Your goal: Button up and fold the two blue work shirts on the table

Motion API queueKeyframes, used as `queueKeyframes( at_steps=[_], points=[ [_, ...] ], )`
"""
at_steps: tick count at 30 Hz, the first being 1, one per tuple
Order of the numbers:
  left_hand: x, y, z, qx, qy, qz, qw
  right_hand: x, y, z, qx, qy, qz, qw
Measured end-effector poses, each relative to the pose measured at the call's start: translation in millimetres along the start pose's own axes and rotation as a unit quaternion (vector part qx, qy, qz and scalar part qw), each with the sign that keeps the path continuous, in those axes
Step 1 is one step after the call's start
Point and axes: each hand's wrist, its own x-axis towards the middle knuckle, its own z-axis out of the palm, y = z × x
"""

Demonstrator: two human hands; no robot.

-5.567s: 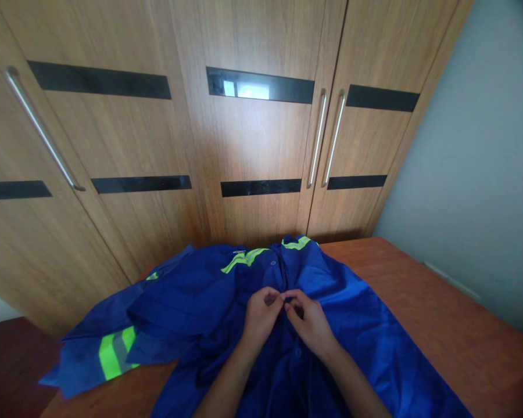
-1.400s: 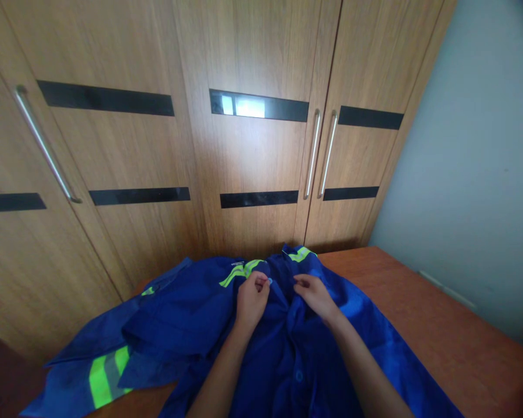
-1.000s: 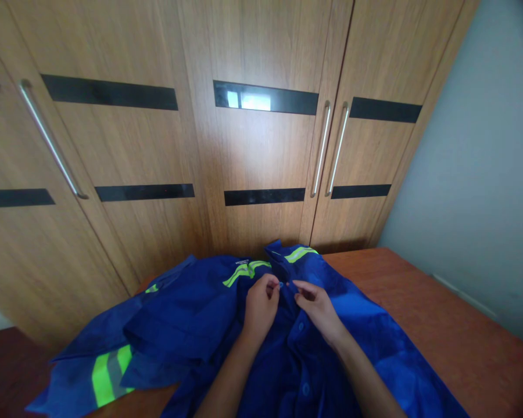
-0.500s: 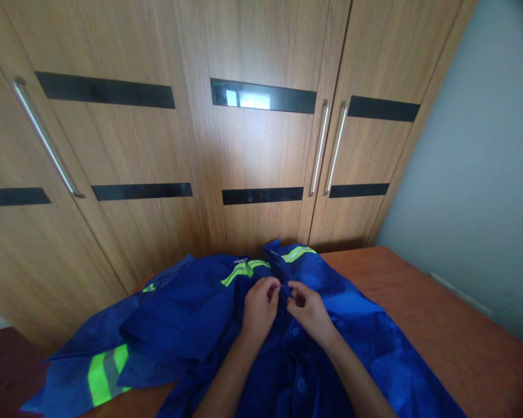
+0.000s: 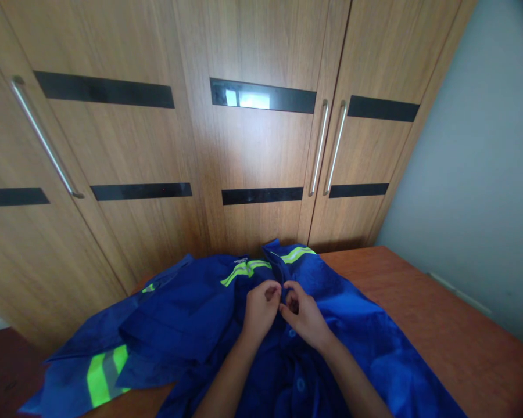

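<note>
You're working in soft, rather dim light. A bright, window-like reflection glares in the glossy black panel [image 5: 287, 101], and a pale sheen spreads over the wooden cabinet [image 5: 261, 139] just beneath it. Your blue garment [image 5: 357, 325] is brighter along its right side but falls into shadow around your fingers [image 5: 292, 285], where fine detail is soft. You'll notice wide-angle stretch tilting the cabinet's outer lines, and the top right corner darkening over the wall [image 5: 475, 174].

Reddish-brown tabletop [image 5: 422, 307] — blue jacket [image 5: 209, 316] spread across it.

Two hands [image 5: 261, 307], two buttons [image 5: 300, 385] and seven black strips [image 5: 262, 195] show.
</note>
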Motion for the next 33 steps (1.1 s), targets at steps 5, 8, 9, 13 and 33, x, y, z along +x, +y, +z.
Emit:
queueKeyframes(
  at_steps=[5,8,9,13,33],
  points=[
    [2.2,-4.8,1.6,-0.091,0.014,-0.064,0.994,-3.3,-6.2,-1.2,-0.019,-0.014,-0.034,0.999],
    [0.4,-7.5,2.5,-0.135,0.023,-0.1,0.986,-2.7,-2.6,-1.0,-0.056,0.008,-0.035,0.998],
    [-0.2,-8.2,2.6,-0.146,0.024,-0.11,0.983,-2.2,-0.5,-1.0,-0.075,0.023,-0.035,0.996],
    [-1.2,-9.0,3.7,-0.161,0.025,-0.123,0.979,-0.7,5.2,-1.8,-0.156,0.08,-0.038,0.984],
    [-10.8,-17.1,10.4,0.14,-0.06,-0.011,0.988,21.0,15.9,-14.1,-0.161,0.102,0.06,0.98]
  ],
)
